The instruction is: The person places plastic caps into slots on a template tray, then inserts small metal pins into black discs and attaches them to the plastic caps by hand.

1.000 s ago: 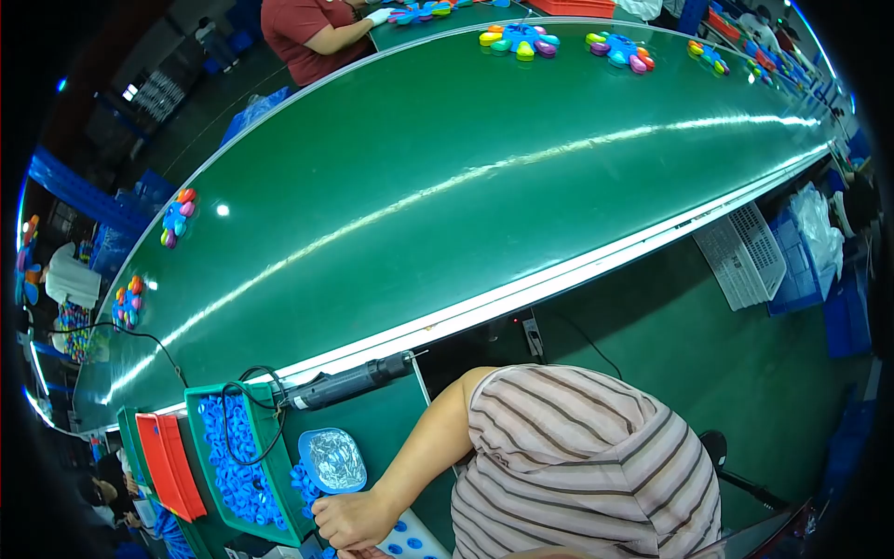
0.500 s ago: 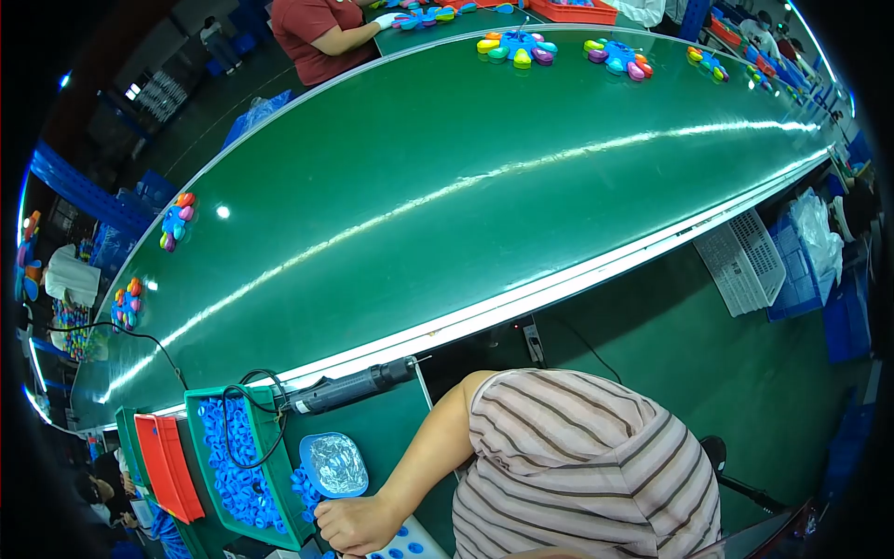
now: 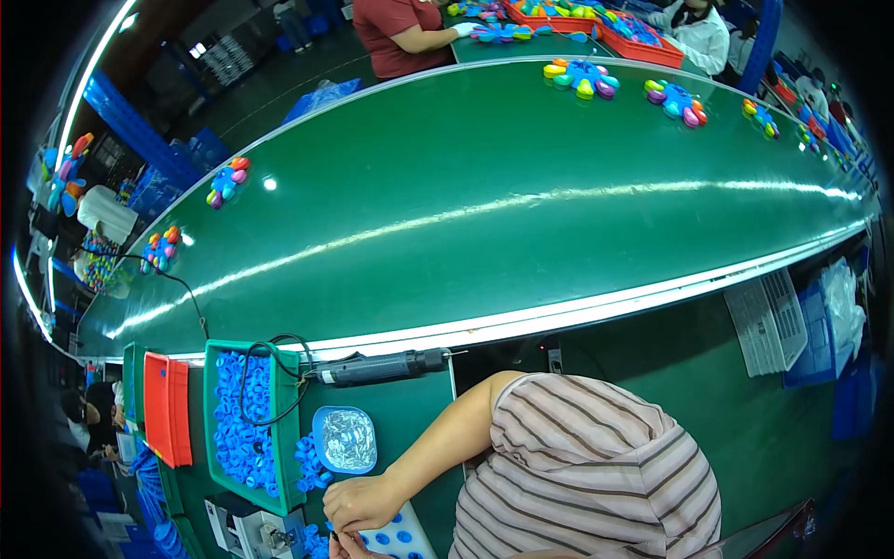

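My right hand [image 3: 361, 503] is closed, knuckles up, over the near-left edge of a white block [image 3: 416, 524] set with round blue pieces. At the bottom edge, the fingertips of my left hand [image 3: 352, 549] come together just below it in a pinch. Something small and dark shows at those fingertips, too small to name. What my right fingers hold, if anything, is hidden. Close by stands a blue tub [image 3: 319, 438] of small shiny metallic parts. Loose blue plastic pieces [image 3: 310, 463] lie beside the tub.
A green bin [image 3: 291, 466] of blue pieces stands left, with a red bin [image 3: 168, 410] beyond. An electric screwdriver [image 3: 382, 367] lies along the conveyor belt [image 3: 447, 242], its cable looping over the green bin. A white machine [image 3: 244, 529] sits below. Colourful petal-shaped toys [image 3: 582, 77] rest on the belt.
The view has tilted, so the bench and belt appear lower and further right. My left fingertips and the white machine now show. My right hand stays closed over the white block.
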`<state>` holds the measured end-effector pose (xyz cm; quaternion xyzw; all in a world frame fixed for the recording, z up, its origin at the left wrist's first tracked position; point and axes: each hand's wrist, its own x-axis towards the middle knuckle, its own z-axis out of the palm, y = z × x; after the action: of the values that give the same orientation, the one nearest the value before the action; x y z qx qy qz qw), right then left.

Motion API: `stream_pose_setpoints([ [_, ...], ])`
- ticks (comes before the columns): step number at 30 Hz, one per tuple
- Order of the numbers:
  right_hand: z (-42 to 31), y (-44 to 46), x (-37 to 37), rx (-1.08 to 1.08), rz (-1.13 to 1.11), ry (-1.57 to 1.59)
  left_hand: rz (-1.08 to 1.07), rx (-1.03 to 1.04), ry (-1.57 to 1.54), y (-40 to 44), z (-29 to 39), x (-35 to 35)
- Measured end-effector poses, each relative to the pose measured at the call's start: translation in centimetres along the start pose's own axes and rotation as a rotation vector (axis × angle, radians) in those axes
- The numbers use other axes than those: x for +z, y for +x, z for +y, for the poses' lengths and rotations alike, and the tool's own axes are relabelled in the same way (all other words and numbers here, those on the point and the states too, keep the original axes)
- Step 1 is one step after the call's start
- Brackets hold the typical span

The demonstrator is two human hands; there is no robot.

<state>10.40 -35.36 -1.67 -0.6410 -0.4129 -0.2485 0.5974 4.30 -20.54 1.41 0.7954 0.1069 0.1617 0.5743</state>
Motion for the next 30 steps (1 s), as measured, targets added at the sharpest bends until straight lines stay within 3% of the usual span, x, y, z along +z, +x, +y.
stream_pose_setpoints([
  [5,-0.3,0.1,-0.1,0.060,0.046,0.015,-0.090,-0.163,-0.168,-0.6,1.2,-0.2],
  [7,-0.1,0.0,-0.1,0.100,0.076,0.031,-0.123,-0.166,-0.092,-1.3,2.3,0.0],
  [15,-0.2,0.0,-1.0,0.066,-0.079,0.054,-0.147,-0.129,-0.134,-1.7,1.8,0.8],
  [16,0.0,-0.2,-1.0,0.049,-0.061,0.043,-0.020,-0.072,-0.139,-1.4,0.7,1.3],
  [17,0.5,-0.6,-1.0,0.032,-0.042,0.048,-0.071,-0.082,-0.030,-1.0,-0.2,0.4],
  [21,0.5,0.2,0.5,0.058,-0.083,0.138,-0.116,0.040,-0.161,-1.2,-1.3,-0.8],
  [23,0.4,-0.7,-0.9,0.068,-0.065,0.121,-0.051,-0.036,-0.085,-1.1,-0.7,0.0],
  [30,0.2,-0.7,-1.0,0.019,-0.029,0.144,-0.057,-0.003,-0.201,-1.3,-1.7,-0.3],
])
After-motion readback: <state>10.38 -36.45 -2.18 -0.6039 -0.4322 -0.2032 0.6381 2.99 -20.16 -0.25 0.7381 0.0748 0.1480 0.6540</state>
